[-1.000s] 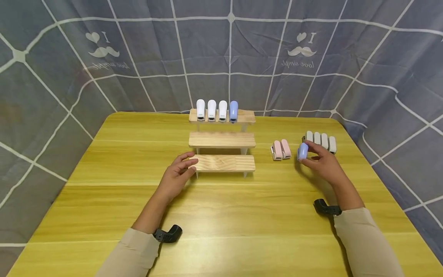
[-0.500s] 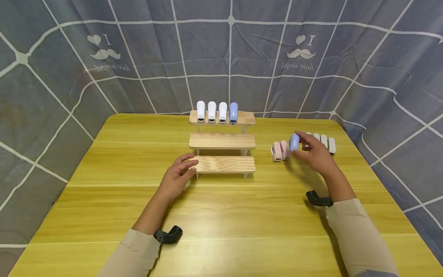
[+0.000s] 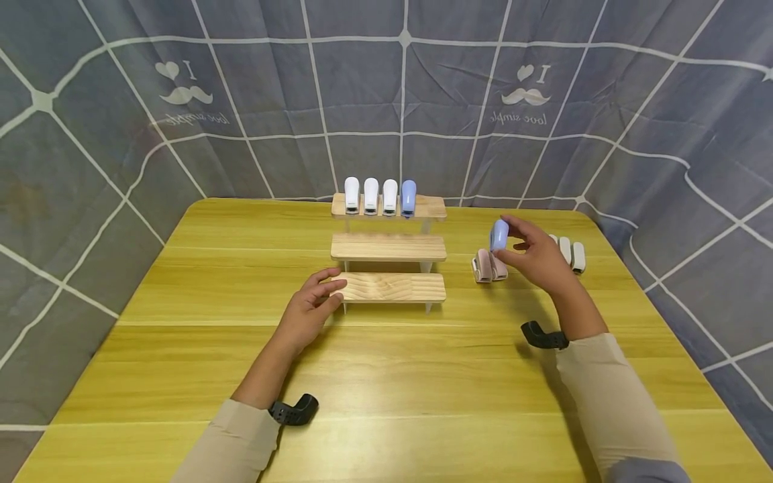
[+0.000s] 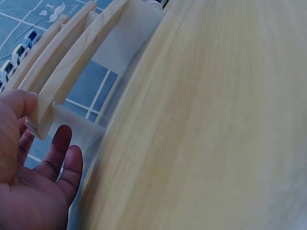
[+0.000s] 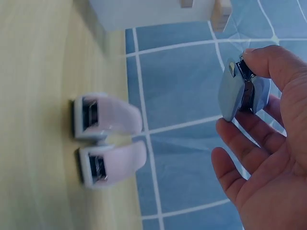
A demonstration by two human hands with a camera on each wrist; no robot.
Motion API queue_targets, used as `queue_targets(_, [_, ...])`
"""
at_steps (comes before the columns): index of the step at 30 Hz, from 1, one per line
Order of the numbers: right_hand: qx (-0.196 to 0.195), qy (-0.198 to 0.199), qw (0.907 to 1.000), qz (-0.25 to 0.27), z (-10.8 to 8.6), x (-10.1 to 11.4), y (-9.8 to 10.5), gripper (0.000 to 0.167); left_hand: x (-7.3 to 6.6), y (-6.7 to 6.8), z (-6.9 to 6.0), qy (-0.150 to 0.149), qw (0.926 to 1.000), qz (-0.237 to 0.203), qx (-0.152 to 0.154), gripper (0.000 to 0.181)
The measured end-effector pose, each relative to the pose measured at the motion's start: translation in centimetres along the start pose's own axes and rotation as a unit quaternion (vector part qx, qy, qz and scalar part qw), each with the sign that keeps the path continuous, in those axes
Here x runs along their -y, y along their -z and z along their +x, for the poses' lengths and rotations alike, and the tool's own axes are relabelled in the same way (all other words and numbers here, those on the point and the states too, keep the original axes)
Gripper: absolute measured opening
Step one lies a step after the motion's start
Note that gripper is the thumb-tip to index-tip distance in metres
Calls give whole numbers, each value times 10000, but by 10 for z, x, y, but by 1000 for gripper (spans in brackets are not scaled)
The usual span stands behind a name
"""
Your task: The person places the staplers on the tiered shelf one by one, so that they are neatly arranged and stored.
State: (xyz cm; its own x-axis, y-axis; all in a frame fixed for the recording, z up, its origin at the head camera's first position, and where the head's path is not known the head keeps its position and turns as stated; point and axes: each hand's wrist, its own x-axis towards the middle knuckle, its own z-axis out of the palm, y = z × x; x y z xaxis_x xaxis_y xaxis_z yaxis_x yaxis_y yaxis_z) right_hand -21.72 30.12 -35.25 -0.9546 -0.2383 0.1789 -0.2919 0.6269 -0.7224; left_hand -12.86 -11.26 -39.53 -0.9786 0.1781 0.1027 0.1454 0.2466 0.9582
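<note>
My right hand point(image 3: 534, 255) pinches a blue mini stapler point(image 3: 498, 235) between thumb and fingers, raised above the table beside two pink mini staplers point(image 3: 490, 266). The right wrist view shows that blue stapler point(image 5: 232, 91) at the fingertips, with the pink pair point(image 5: 112, 139) below. At the left end of the three-tier wooden stand point(image 3: 392, 287), my left hand point(image 3: 304, 312) grips the lowest board with thumb and fingers. The left wrist view has the thumb on the board point(image 4: 72, 72) and two fingers off it. Three white staplers point(image 3: 371, 196) and one blue stapler point(image 3: 408, 198) stand on the top tier.
Behind my right hand, white-grey staplers point(image 3: 578, 257) stand in a row on the wooden table point(image 3: 386, 389), partly hidden by the hand. A grey checked curtain point(image 3: 362, 87) surrounds the back and sides.
My right hand has lifted the blue stapler and carried it left and away from me, from beside the row of white-grey staplers to above the pink ones. The left hand stays put.
</note>
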Motion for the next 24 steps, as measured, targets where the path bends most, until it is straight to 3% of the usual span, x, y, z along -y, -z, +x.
queue_targets(11, [-98, 287, 9995, 43, 14, 24, -7, 69, -1, 0, 1, 94, 9999, -99, 3, 31])
queue_targets(24, [-40, 625, 9980, 102, 32, 50, -17, 70, 1, 1, 1, -4, 10000, -26, 20, 32])
